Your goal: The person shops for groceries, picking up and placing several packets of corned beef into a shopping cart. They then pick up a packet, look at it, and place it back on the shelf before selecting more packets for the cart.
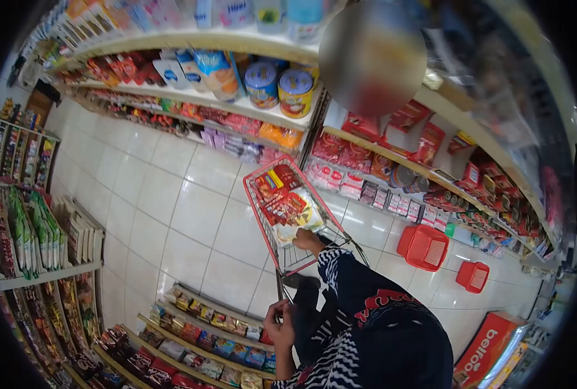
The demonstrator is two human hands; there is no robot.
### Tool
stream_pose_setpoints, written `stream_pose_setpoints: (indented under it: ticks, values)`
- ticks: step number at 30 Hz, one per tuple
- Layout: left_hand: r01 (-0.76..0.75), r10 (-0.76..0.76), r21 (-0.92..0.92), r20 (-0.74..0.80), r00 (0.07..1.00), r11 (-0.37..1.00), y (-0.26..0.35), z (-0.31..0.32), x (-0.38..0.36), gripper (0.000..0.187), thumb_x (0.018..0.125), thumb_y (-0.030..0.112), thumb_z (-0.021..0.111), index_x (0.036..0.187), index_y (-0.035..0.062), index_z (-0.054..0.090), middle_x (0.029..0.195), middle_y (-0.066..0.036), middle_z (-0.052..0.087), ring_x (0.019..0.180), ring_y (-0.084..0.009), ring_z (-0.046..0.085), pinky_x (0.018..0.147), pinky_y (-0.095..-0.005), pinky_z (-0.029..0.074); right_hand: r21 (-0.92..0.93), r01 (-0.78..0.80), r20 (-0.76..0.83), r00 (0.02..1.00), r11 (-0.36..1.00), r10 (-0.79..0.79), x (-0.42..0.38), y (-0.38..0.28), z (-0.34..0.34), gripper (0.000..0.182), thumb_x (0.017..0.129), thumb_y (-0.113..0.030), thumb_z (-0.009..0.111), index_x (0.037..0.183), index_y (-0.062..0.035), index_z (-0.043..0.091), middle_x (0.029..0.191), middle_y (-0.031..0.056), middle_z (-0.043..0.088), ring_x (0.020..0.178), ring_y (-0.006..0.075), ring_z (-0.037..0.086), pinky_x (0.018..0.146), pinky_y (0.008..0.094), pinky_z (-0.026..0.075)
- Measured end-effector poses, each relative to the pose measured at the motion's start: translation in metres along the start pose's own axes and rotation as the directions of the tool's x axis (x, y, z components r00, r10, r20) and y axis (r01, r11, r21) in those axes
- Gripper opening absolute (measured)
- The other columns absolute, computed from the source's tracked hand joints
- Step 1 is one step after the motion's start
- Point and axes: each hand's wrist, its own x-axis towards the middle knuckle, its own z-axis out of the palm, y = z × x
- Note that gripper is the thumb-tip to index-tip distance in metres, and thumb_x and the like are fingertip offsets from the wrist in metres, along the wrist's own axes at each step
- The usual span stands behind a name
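Observation:
My right hand is closed at the near edge of a white and yellow packet inside a red-rimmed shopping cart. Red packets lie beside and under it at the cart's far end. Lower down, my left hand is raised near the cart's handle end with its fingers curled in; what they hold, if anything, I cannot make out. Both forearms wear dark sleeves with white zigzag bands.
Shelves of biscuit tins and bagged snacks run along the far side. Two red baskets stand on the tiled floor to the right. Snack racks stand close on the left and below. A red belfoo display is at lower right.

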Motion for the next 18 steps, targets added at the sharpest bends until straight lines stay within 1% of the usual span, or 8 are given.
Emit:
stream_pose_setpoints:
  ticks: [1,3,5,7,10,12,16,18]
  values:
    - [0.003,-0.002,-0.026,0.030,1.000,1.000,0.002,0.000,0.000,0.018,0.100,0.012,0.062,0.108,-0.0034,0.065,0.084,-0.012,0.073,0.075,-0.0150,0.068,0.069,-0.0293,0.053,-0.022,0.008,0.037,0.999,1.000,-0.007,-0.012,-0.005,-0.006,0.047,0.083,-0.033,0.063,0.117,-0.0019,0.066,0.114,0.0232,0.069,0.111,0.0377,0.066,0.095,0.0437,0.052]
    - [-0.028,0.036,-0.141,0.055,0.998,0.990,0.003,0.000,0.001,0.019,0.099,0.014,0.064,0.107,-0.0030,0.066,0.082,-0.009,0.071,0.074,-0.0131,0.066,0.065,-0.0264,0.051,0.024,0.051,-0.188,0.981,0.998,-0.046,-0.050,-0.016,-0.014,0.034,0.083,-0.030,0.064,0.105,-0.0048,0.071,0.101,0.0215,0.073,0.097,0.0352,0.071,0.086,0.0418,0.055]
    - [0.006,0.004,-0.103,0.098,0.995,0.995,0.000,-0.005,0.000,0.018,0.099,0.014,0.065,0.106,-0.0024,0.067,0.077,-0.002,0.065,0.068,-0.0091,0.059,0.063,-0.0251,0.049,0.162,0.190,-0.351,0.928,0.968,-0.124,-0.083,-0.031,-0.041,0.026,0.083,-0.026,0.067,0.099,-0.0060,0.072,0.092,0.0188,0.074,0.087,0.0342,0.072,0.080,0.0409,0.056]
    - [-0.015,0.016,-0.007,0.131,0.991,1.000,-0.010,-0.012,0.004,0.015,0.097,0.013,0.067,0.102,-0.0012,0.068,0.075,0.002,0.061,0.066,-0.0049,0.053,0.059,-0.0220,0.043,0.097,0.213,-0.551,0.825,0.972,-0.126,-0.114,-0.058,-0.093,0.018,0.083,-0.023,0.071,0.091,-0.0079,0.070,0.088,0.0156,0.074,0.080,0.0322,0.072,0.072,0.0421,0.056]
    - [-0.098,0.101,-0.026,0.118,0.988,0.995,-0.015,-0.015,0.004,0.014,0.095,0.014,0.069,0.096,-0.0008,0.070,0.070,0.004,0.058,0.062,-0.0036,0.049,0.056,-0.0216,0.039,-0.133,0.414,-0.897,0.336,0.901,-0.287,-0.151,-0.090,-0.197,0.012,0.088,-0.015,0.063,0.092,-0.0039,0.062,0.082,0.0177,0.064,0.078,0.0403,0.064,0.069,0.0483,0.052]
    - [-0.146,0.149,-0.035,0.131,0.980,0.989,-0.024,-0.018,0.005,0.019,0.095,0.019,0.071,0.097,0.0003,0.071,0.067,0.003,0.057,0.059,-0.0047,0.049,0.053,-0.0228,0.038,-0.289,0.258,-0.925,0.175,0.922,-0.339,-0.174,-0.106,-0.271,0.019,0.090,-0.017,0.060,0.100,-0.0020,0.059,0.100,0.0217,0.059,0.093,0.0401,0.062,0.077,0.0514,0.052]
    - [-0.183,0.185,-0.023,0.144,0.972,0.983,-0.037,-0.028,0.007,0.025,0.094,0.025,0.074,0.100,0.0011,0.072,0.063,0.001,0.056,0.055,-0.0056,0.049,0.049,-0.0238,0.036,-0.428,0.064,-0.886,0.169,0.901,-0.433,-0.199,-0.125,-0.354,0.038,0.083,-0.022,0.074,0.113,-0.0041,0.058,0.106,0.0157,0.058,0.111,0.0369,0.055,0.086,0.0478,0.052]
    - [-0.132,0.131,-0.008,0.169,0.977,0.991,-0.035,-0.032,0.006,0.026,0.094,0.025,0.074,0.103,0.0006,0.073,0.062,0.001,0.056,0.053,-0.0061,0.049,0.048,-0.0235,0.037,-0.545,-0.070,-0.774,0.427,0.836,-0.468,-0.198,-0.127,-0.372,0.055,0.079,-0.030,0.080,0.124,-0.0065,0.058,0.118,0.0150,0.060,0.122,0.0349,0.051,0.099,0.0480,0.046]
